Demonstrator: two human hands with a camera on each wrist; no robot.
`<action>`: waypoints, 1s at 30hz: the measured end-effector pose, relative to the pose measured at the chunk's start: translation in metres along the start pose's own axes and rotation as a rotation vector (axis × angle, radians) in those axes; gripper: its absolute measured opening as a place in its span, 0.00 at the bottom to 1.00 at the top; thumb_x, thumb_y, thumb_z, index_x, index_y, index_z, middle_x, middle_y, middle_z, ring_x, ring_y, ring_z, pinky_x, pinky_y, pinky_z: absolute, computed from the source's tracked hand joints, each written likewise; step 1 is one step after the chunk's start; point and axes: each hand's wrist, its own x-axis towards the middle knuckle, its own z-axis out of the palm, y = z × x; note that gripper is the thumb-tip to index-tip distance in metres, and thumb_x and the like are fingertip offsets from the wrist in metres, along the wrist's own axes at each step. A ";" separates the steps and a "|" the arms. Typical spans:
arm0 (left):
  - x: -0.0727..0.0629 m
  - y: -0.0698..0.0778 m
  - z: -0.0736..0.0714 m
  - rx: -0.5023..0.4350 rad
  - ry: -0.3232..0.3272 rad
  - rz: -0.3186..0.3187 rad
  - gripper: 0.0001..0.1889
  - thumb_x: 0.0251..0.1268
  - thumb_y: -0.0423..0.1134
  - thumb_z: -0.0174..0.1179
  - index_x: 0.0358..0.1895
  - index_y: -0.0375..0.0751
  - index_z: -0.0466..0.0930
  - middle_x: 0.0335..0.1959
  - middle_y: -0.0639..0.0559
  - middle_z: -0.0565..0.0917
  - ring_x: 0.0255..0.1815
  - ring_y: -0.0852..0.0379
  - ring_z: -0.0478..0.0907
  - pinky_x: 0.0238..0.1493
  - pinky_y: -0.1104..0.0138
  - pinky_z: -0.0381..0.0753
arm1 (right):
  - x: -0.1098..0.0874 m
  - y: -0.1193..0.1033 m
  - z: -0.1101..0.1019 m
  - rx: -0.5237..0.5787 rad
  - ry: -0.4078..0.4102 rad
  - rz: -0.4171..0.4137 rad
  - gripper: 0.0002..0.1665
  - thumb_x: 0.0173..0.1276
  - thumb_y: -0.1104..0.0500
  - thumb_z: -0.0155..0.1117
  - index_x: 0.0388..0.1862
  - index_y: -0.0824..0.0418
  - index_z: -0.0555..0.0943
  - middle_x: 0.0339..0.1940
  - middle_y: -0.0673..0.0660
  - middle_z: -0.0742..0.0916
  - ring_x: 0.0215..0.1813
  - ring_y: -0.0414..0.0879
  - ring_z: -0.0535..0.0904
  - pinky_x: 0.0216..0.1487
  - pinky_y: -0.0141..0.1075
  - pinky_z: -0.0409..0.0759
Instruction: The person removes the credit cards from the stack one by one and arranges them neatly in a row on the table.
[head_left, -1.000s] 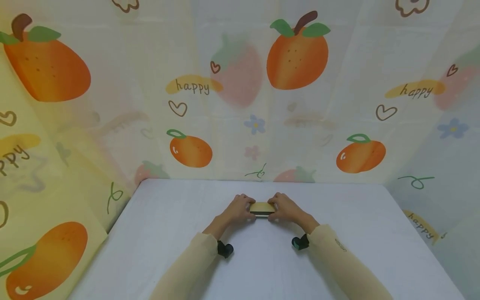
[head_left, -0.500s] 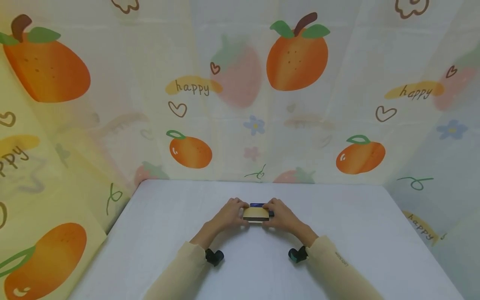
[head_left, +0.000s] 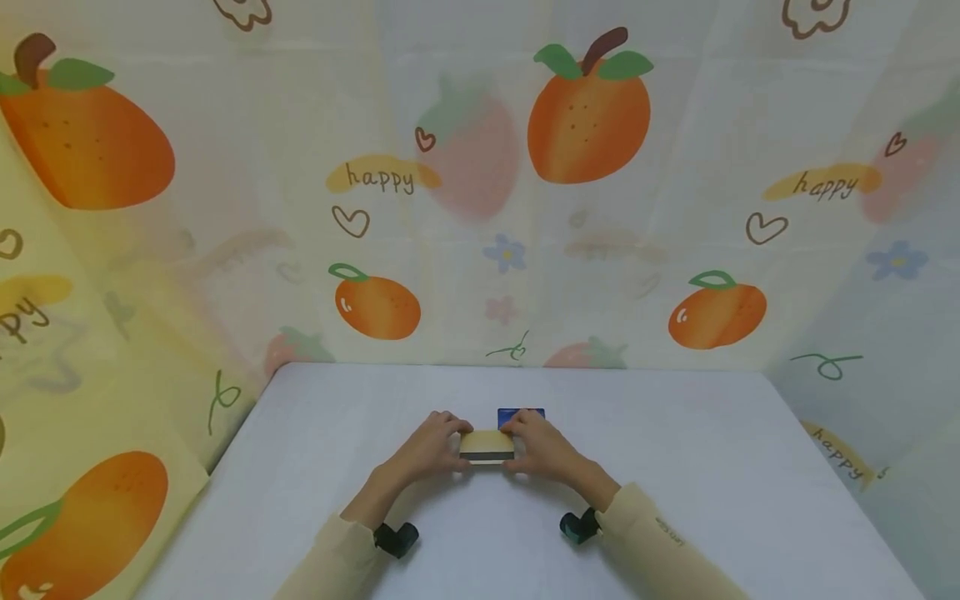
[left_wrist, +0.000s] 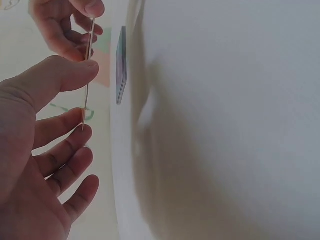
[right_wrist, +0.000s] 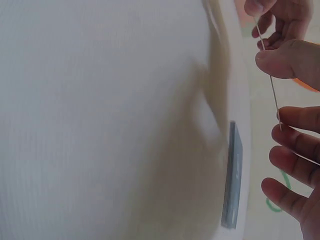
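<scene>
A thin, pale gold card with a dark stripe, like a bank card, is held in the air over the table. My left hand pinches its left end between thumb and fingertips. Its right end is pinched the same way by my right hand. Both wrist views show the card edge-on, as a fine line, clear of the tabletop. Behind the right hand lies a small stack of cards with a blue top, partly hidden by the fingers. The left wrist view shows that stack from the side, flat on the white surface.
A white-covered table stretches under both hands. Its far edge meets a hanging cloth printed with oranges and strawberries, which continues along both sides. Each wrist carries a small black camera.
Both hands have carried the gold card left and toward the body. The blue-topped stack, hidden at first behind card and hands, now shows beyond the right hand.
</scene>
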 end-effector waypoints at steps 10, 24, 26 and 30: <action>-0.037 -0.022 0.001 -0.090 0.011 -0.073 0.26 0.42 0.42 0.76 0.50 0.42 0.82 0.46 0.50 0.80 0.52 0.50 0.72 0.55 0.51 0.75 | 0.010 -0.023 0.024 -0.041 -0.065 -0.046 0.30 0.52 0.45 0.76 0.53 0.57 0.82 0.44 0.49 0.80 0.45 0.40 0.73 0.49 0.33 0.76; -0.072 -0.052 -0.011 -0.041 0.023 -0.194 0.26 0.40 0.40 0.77 0.48 0.45 0.82 0.47 0.52 0.81 0.53 0.49 0.73 0.58 0.50 0.74 | 0.030 -0.068 0.057 -0.147 -0.116 -0.057 0.32 0.55 0.40 0.72 0.55 0.54 0.81 0.43 0.46 0.79 0.42 0.37 0.69 0.42 0.27 0.70; -0.075 -0.057 -0.015 -0.036 0.024 -0.202 0.25 0.41 0.40 0.77 0.48 0.45 0.82 0.47 0.52 0.81 0.54 0.49 0.73 0.59 0.49 0.73 | 0.034 -0.074 0.058 -0.158 -0.114 -0.063 0.32 0.55 0.40 0.72 0.55 0.54 0.82 0.42 0.46 0.79 0.41 0.37 0.69 0.42 0.27 0.69; -0.081 -0.067 -0.022 -0.032 0.017 -0.229 0.26 0.41 0.39 0.77 0.49 0.46 0.82 0.48 0.52 0.81 0.55 0.47 0.73 0.59 0.48 0.73 | 0.041 -0.086 0.060 -0.161 -0.121 -0.072 0.31 0.55 0.39 0.72 0.54 0.54 0.82 0.42 0.46 0.79 0.41 0.37 0.69 0.41 0.26 0.69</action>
